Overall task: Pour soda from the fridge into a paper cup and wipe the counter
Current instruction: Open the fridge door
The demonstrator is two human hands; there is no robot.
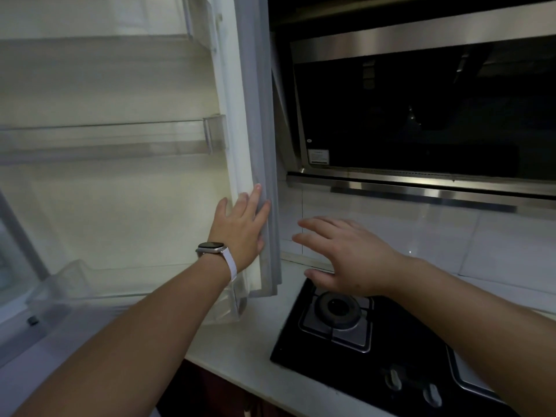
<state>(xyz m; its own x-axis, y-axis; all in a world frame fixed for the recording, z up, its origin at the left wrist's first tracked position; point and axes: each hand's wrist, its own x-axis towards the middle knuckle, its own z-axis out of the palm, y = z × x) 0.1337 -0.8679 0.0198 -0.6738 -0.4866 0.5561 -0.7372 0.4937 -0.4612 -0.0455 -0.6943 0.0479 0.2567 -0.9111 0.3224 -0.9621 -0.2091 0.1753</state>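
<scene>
The open fridge door (120, 182) fills the left of the view, its inner side with clear shelves facing me. My left hand (240, 227), a watch on its wrist, lies flat with straight fingers against the door's grey edge seal (264, 115). My right hand (340, 254) hovers open, fingers spread, just right of the door edge above the stove. No soda bottle, paper cup or cloth shows in the view. The white counter (240, 350) runs below the door.
A black gas hob (376, 341) with one burner and two knobs sits in the counter at lower right. A dark range hood (421, 115) with a steel rim hangs above it. White tiles cover the wall behind.
</scene>
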